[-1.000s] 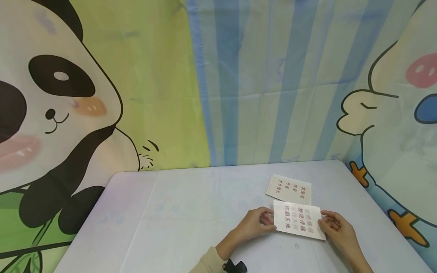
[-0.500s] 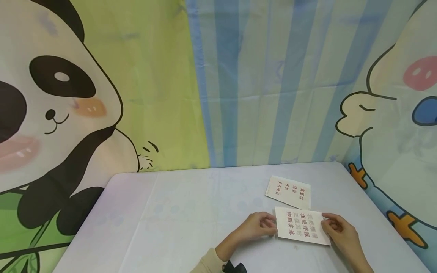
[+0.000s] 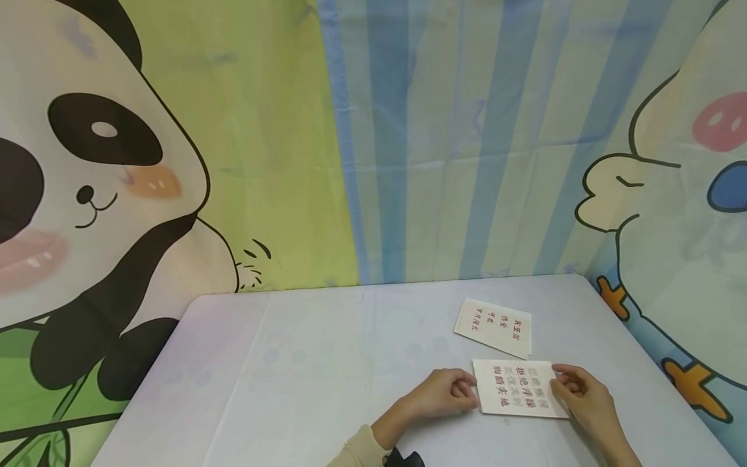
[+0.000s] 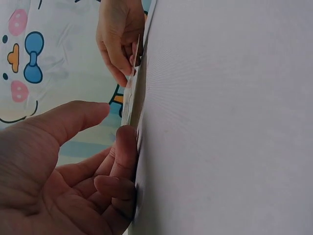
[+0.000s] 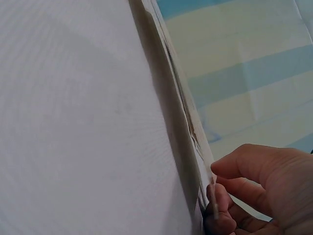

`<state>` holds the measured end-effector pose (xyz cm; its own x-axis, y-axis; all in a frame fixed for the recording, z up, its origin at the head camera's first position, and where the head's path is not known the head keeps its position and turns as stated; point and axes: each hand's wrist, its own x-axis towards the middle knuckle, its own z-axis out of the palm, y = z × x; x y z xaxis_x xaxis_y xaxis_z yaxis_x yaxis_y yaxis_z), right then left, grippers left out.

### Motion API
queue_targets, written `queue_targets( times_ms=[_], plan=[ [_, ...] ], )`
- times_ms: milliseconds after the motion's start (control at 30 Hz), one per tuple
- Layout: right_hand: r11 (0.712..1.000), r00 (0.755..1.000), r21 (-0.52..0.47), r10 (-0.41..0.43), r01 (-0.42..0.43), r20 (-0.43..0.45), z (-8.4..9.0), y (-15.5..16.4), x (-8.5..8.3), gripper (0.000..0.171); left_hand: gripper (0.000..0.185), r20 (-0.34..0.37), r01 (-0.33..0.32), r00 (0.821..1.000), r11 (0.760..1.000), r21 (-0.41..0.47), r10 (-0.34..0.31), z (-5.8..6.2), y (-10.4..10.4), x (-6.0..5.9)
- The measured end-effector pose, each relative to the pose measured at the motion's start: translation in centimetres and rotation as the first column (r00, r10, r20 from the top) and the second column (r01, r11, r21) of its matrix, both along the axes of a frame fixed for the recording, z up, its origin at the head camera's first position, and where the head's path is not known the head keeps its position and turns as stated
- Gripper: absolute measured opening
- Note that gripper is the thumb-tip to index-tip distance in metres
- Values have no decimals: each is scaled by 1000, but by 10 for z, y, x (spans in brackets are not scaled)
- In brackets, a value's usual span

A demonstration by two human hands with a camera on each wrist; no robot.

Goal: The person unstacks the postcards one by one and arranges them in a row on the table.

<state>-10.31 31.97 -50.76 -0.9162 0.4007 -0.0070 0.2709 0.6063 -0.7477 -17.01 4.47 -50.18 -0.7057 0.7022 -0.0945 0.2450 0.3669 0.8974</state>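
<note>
A cream card (image 3: 518, 388) with rows of red characters lies flat on the pale table (image 3: 327, 363), near its front right. My right hand (image 3: 565, 384) pinches the card's right edge between thumb and finger, which shows close up in the right wrist view (image 5: 215, 188). My left hand (image 3: 468, 388) is at the card's left edge. In the left wrist view, the curled fingers (image 4: 126, 147) touch that edge while the thumb (image 4: 83, 117) is lifted clear of the card (image 4: 131, 95).
A second cream card (image 3: 494, 326) with red characters lies just beyond the first, toward the back right. A cartoon cloth backdrop (image 3: 373, 143) with a panda hangs behind the table. The table's right edge (image 3: 642, 350) is close to my right hand.
The card came down from a slight tilt to lie flat, sliding a little nearer and to the right. Both hands moved with it.
</note>
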Motion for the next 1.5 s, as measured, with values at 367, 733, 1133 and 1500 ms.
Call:
queue_targets(
  times_ms=[367, 733, 1133, 1500],
  plan=[
    [999, 997, -44, -24, 27, 71, 3, -2, -3, 40, 33, -83, 24, 996, 999, -33, -27, -4, 2, 2],
    [1000, 998, -27, -8, 9, 69, 1, 0, -2, 42, 32, -106, 30, 994, 999, -42, -34, -5, 2, 2],
    [999, 999, -15, -27, 28, 46, 4, 0, -2, 38, 26, -126, -8, 992, 1000, -12, 6, -5, 2, -1],
    [994, 993, -18, -112, 111, -48, 3, -7, -6, 35, 17, -212, -137, 964, 983, 125, 161, -9, 5, -12]
  ],
)
